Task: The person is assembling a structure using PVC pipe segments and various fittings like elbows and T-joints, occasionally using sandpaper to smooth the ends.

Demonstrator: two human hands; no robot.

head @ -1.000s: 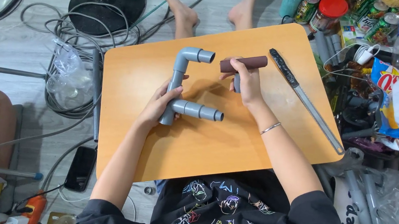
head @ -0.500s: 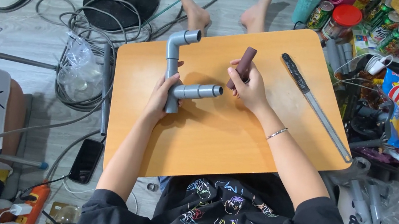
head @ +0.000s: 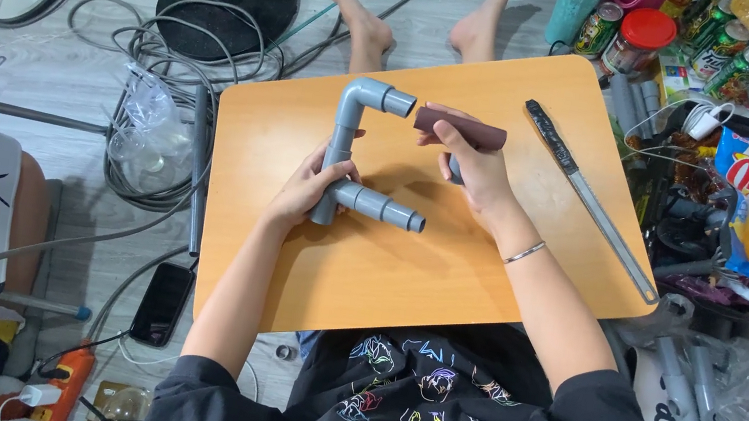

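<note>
The left hand [head: 309, 191] gripped the grey pipe assembly [head: 344, 150] mid-table [head: 281, 286] — the right hand [head: 471, 164] held a brown tube [head: 461, 129] at its elbow's open end, toward the far edge.

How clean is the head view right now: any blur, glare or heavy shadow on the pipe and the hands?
Head view: even, soft light; sharp on the grey pipe assembly, left hand and right hand; only faint shadows on the wooden board; no glare there; slight wide-angle stretch towards the edges.
</note>
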